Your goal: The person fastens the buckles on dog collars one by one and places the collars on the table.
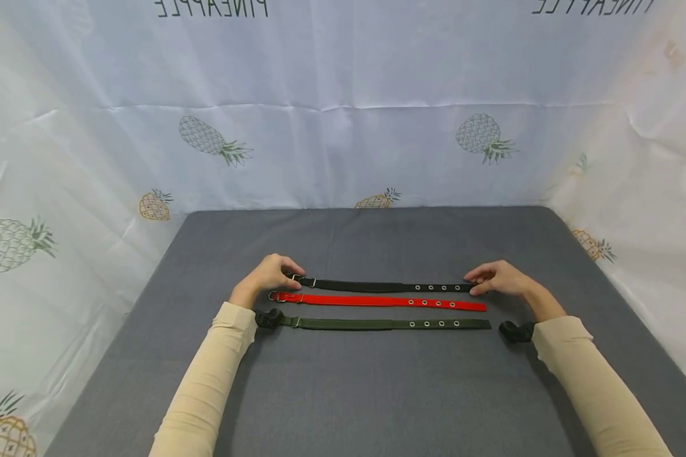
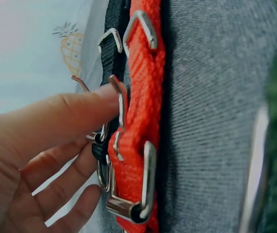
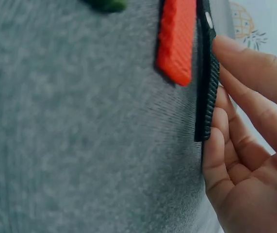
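Three buckle collars lie side by side across the grey table in the head view. Farthest back is the black collar (image 1: 357, 287), with the red collar (image 1: 349, 301) just in front and the green collar (image 1: 349, 324) nearest me. My left hand (image 1: 267, 273) pinches the black collar at its buckle end; in the left wrist view the thumb overlaps its metal buckle, right beside the red collar's buckle (image 2: 128, 208). At the opposite end, my right hand (image 1: 504, 279) holds the black collar's plain tip (image 3: 207, 107) between thumb and fingers. Metal eyelets line the right part of each collar.
A grey cloth covers the table (image 1: 343, 393). White sheeting with pineapple prints (image 1: 343, 152) hangs behind it and at both sides. Black wrist devices sit at the left cuff (image 1: 269, 318) and the right cuff (image 1: 516, 331), close to the green collar's ends.
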Demonstrator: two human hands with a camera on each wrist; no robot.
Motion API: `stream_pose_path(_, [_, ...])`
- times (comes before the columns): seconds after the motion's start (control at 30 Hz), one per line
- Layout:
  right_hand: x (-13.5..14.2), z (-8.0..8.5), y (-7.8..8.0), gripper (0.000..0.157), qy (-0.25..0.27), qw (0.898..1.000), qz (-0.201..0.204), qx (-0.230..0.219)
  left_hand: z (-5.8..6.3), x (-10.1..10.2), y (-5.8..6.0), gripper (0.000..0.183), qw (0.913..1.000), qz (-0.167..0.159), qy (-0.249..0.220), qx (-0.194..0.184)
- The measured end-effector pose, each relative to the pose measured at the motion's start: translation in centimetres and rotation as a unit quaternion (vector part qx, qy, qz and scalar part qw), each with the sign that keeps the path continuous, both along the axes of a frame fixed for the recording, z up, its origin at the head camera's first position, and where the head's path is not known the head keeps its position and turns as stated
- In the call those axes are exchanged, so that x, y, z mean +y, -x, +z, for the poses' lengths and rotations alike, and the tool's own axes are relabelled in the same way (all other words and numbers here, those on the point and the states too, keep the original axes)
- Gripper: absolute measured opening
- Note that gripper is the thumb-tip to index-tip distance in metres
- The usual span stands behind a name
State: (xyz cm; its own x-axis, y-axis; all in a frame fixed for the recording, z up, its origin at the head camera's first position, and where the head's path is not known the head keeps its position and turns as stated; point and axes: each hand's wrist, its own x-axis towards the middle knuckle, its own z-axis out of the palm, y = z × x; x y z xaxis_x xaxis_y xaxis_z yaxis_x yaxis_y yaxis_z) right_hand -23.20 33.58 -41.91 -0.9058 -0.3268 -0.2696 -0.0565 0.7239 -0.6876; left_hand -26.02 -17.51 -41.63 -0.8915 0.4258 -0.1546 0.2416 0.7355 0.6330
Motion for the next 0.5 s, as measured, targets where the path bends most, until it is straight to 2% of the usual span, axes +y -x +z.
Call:
stream_pose_path(0.2, [-0.78,0.42,0.31,0.030,-0.025,0.999,0.023,0.036,0.18,0.34,0.08,0.022,0.9992,0.002,0.024,0.031])
stream_pose_path(0.33, [-0.90,0.40,0.40,0.023,-0.037,0.998,0.032,0.048,0.30,0.21,-0.14,0.021,0.9991,0.004,0.026,0.033])
stream_pose_path(0.5, [-0.90,0.48,0.37,0.015,-0.067,0.995,0.019,0.073,0.32,-0.23,-0.20,0.020,0.9990,0.017,0.023,0.033])
